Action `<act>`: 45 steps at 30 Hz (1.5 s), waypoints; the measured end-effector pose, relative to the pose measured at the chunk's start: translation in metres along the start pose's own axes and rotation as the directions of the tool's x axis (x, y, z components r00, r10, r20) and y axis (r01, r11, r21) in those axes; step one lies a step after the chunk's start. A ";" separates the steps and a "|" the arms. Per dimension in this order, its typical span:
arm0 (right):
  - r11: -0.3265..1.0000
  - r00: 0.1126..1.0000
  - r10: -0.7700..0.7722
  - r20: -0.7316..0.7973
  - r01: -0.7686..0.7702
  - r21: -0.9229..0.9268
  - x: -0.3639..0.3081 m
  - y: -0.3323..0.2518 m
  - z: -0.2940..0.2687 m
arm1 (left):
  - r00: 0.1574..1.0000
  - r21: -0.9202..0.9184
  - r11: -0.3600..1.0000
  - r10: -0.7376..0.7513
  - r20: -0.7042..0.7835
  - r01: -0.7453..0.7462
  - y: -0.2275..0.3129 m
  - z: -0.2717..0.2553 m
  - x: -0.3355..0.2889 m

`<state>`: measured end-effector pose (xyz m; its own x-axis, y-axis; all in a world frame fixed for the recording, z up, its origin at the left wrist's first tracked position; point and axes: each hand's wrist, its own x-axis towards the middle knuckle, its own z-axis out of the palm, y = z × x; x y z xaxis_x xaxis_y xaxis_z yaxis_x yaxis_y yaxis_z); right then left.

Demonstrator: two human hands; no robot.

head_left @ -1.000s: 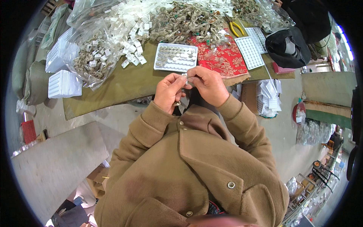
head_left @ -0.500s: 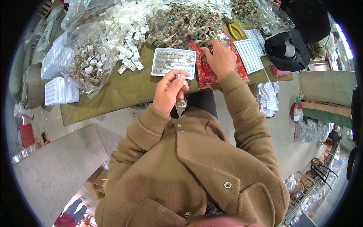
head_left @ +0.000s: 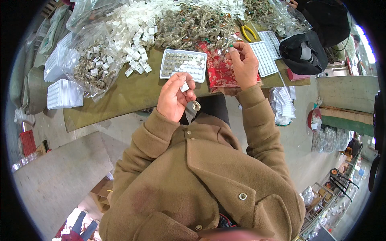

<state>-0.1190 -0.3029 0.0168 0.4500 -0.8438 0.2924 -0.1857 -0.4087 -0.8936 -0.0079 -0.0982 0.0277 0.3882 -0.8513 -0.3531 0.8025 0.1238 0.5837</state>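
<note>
In front of my body, my left hand (head_left: 173, 98) is closed on a small white plastic piece (head_left: 184, 86). A shiny clear-wrapped loop (head_left: 196, 106) hangs below its fingers. Over a red floral cloth (head_left: 219, 68), my right hand (head_left: 245, 66) pinches a tiny item with a green spot (head_left: 231, 46), too small to name. Just beyond my left hand lies a shallow white tray (head_left: 162, 69) with rows of small round silvery discs. Behind the cloth is a heap of brownish, clear-wrapped pieces (head_left: 189, 32).
Loose white plastic pieces (head_left: 136, 52) spread left of the tray, next to a clear bag (head_left: 94, 66) of similar pieces. Stacked white trays (head_left: 65, 94) stand at the left edge. On the right are yellow-handled pliers (head_left: 250, 33), a pocketed white tray (head_left: 263, 58) and a black bag (head_left: 303, 54).
My right hand has moved slightly right across the red cloth, and a green-spotted item now shows at its fingertips. My left hand has turned, exposing more of the white piece and the hanging loop.
</note>
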 end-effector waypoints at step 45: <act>0.523 0.682 0.122 0.721 -0.662 0.538 -0.096 -0.044 0.054 | 0.742 0.759 0.479 0.671 0.009 -0.442 -0.007 -0.018 -0.045</act>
<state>-0.1069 -0.1848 0.0090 0.9141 -0.3747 -0.1551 0.0747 0.5316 -0.8437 -0.0230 -0.0516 0.0267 0.8222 -0.5528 0.1358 -0.1309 0.0486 0.9902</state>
